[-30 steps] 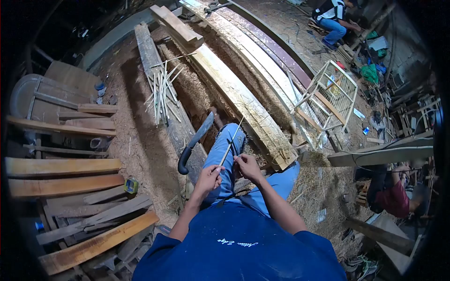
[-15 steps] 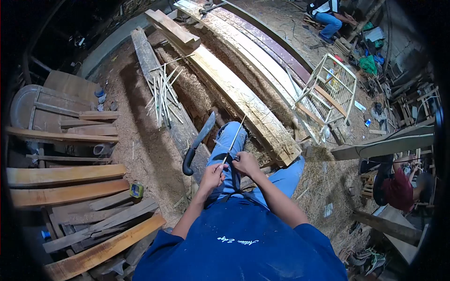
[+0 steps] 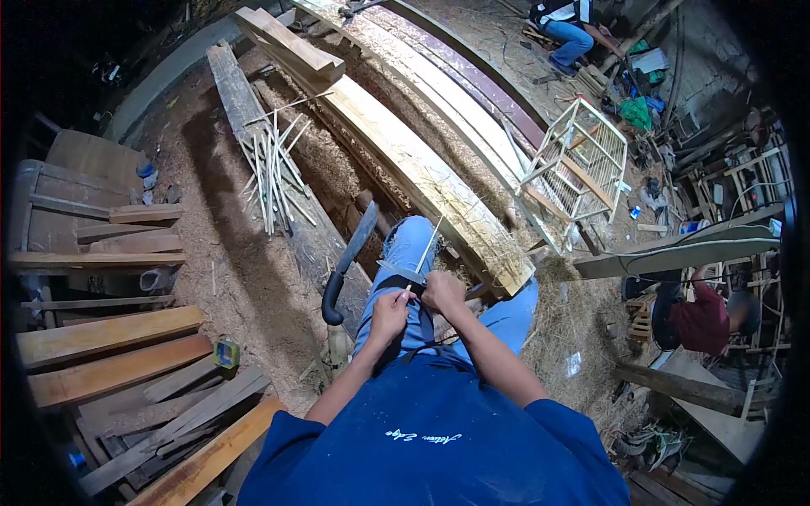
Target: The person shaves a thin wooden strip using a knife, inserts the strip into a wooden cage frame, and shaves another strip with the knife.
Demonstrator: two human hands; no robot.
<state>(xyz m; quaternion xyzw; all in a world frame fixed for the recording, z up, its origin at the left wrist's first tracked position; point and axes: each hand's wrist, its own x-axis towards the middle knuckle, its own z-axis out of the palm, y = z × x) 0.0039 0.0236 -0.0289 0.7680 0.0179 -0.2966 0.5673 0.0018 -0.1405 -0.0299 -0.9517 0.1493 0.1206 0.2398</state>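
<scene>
My left hand [image 3: 390,314] is closed around the lower end of a thin pale stick [image 3: 429,244], which slants up and away over my knee. In my right hand [image 3: 444,292] is a small knife; its blade [image 3: 402,271] points left across the stick, close above my left fingers. The knife's handle is mostly hidden by my fist. A machete [image 3: 358,240] with a black handle lies just left of my leg, on a weathered plank [image 3: 229,80]. Several loose thin sticks [image 3: 272,173] are heaped farther up that plank.
A thick pale beam [image 3: 405,160] runs away from my knees, strewn with shavings. To its right stands a slatted wooden cage [image 3: 582,160]. Cut boards [image 3: 118,333] are piled at left beside a tape measure [image 3: 226,353]. Two people sit farther off at right.
The knife blade has turned and now shows its flat side, reaching left across the stick. Both hands stay close together. The whole view has shifted slightly.
</scene>
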